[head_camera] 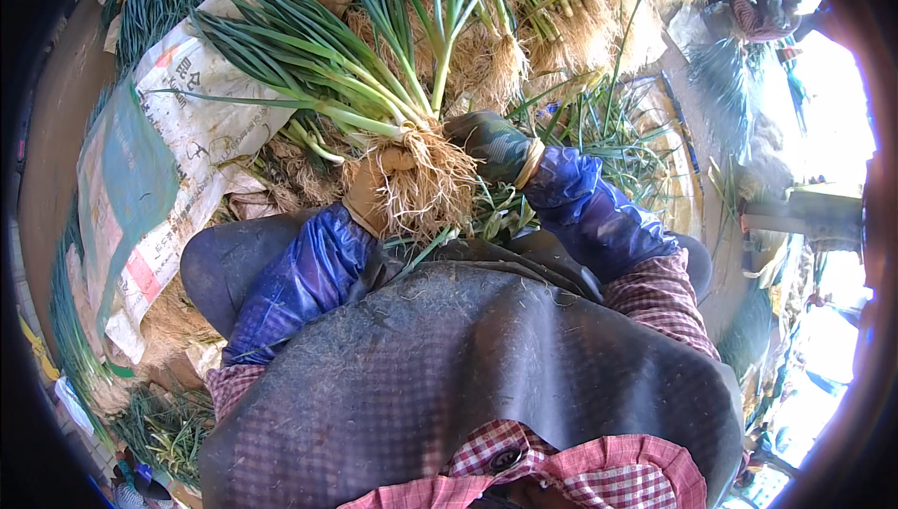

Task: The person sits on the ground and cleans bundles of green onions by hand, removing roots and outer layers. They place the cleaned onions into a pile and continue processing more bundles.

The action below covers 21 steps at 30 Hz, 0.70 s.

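Note:
My left hand (377, 183), in a tan glove, grips a bunch of green onions (344, 77) near its root end. The leaves fan up and to the left, while a tangle of pale roots (433, 190) hangs down above my lap. My right hand (492, 147) wears a green patterned glove with a band at the wrist. It is close against the right side of the bunch, by the stalk bases. Its fingertips are hidden, so whether it holds a stalk cannot be told. Shiny blue sleeve covers reach up both forearms.
More green onions lie beyond my hands, their dense roots (575, 39) towards me. Loose leaves (617, 123) are heaped at the right. A printed woven sack (217, 98) covers a pile at the left. My dark apron (463, 369) spans my lap. Another person (765, 14) is at upper right.

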Tool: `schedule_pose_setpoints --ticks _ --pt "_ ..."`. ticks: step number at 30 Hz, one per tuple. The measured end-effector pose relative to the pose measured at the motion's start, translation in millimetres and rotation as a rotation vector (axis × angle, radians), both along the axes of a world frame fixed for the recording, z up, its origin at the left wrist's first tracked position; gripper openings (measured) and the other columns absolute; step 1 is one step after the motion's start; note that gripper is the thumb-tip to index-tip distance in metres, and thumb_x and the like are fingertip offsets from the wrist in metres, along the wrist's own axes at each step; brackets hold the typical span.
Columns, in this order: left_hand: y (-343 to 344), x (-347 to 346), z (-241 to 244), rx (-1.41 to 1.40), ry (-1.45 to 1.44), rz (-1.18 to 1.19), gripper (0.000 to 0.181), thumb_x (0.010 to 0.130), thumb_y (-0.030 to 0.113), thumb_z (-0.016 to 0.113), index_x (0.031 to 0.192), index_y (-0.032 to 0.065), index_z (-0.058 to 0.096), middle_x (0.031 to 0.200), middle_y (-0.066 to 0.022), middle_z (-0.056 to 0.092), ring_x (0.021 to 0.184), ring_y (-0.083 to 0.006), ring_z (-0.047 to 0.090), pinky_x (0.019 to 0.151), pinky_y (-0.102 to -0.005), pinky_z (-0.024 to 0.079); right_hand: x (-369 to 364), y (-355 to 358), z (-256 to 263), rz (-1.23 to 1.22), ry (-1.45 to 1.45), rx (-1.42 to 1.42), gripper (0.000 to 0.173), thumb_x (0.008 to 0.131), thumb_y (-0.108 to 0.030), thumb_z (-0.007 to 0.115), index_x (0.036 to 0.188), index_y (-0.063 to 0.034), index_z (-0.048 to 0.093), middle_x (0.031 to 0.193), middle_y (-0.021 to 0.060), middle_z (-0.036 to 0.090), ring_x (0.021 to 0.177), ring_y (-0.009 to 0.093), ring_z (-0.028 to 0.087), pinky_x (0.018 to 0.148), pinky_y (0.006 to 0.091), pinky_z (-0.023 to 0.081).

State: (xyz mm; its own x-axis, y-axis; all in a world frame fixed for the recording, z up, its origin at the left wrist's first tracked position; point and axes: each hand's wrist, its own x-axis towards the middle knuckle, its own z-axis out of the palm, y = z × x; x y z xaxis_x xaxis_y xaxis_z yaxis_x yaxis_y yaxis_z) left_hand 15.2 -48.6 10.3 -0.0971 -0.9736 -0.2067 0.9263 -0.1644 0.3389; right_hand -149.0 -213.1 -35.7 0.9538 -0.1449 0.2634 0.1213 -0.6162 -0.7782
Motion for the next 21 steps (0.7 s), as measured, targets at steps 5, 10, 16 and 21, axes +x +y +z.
schedule_pose_setpoints --ticks 5,10,16,21 --pt "2.7 2.7 -4.2 -0.027 0.063 -0.05 0.057 0.072 0.003 0.062 0.127 -0.0049 0.051 0.101 -0.0154 0.065 0.091 -0.0278 0.066 0.086 -0.0417 0.056 -3.2 18.8 38.7 -0.139 0.092 -0.183 0.02 0.077 -0.016 0.069 0.092 -0.0023 0.069 0.084 0.0175 0.067 0.08 0.036 0.065 0.074 0.0432 0.053" --pt "3.6 -1.6 -1.2 -0.112 0.164 -0.095 0.087 0.067 0.006 0.066 0.147 0.0004 0.031 0.112 -0.0143 0.061 0.094 -0.0281 0.065 0.089 -0.0445 0.056 -9.9 31.9 83.0 -0.191 0.122 -0.246 0.028 0.079 -0.012 0.068 0.105 -0.0024 0.069 0.089 0.0192 0.067 0.082 0.036 0.065 0.075 0.0425 0.054" --pt "1.9 -4.7 15.5 -0.214 0.228 0.02 0.074 0.077 0.025 0.065 0.142 0.0029 0.038 0.115 -0.0143 0.058 0.104 -0.0306 0.06 0.094 -0.0498 0.051 -5.4 12.1 85.4 -0.228 -0.03 -0.331 0.025 0.075 -0.012 0.066 0.099 -0.0043 0.068 0.092 0.0157 0.068 0.082 0.034 0.067 0.071 0.0405 0.055" --pt "10.3 11.1 20.9 -0.246 0.312 0.045 0.073 0.08 0.038 0.07 0.14 0.0046 0.044 0.113 -0.0153 0.061 0.101 -0.0323 0.061 0.088 -0.0532 0.052 -20.1 -57.8 82.7 -0.842 0.656 -0.33 0.041 0.095 -0.036 0.051 0.125 -0.0103 0.06 0.109 0.0152 0.068 0.098 0.03 0.068 0.087 0.0423 0.052"
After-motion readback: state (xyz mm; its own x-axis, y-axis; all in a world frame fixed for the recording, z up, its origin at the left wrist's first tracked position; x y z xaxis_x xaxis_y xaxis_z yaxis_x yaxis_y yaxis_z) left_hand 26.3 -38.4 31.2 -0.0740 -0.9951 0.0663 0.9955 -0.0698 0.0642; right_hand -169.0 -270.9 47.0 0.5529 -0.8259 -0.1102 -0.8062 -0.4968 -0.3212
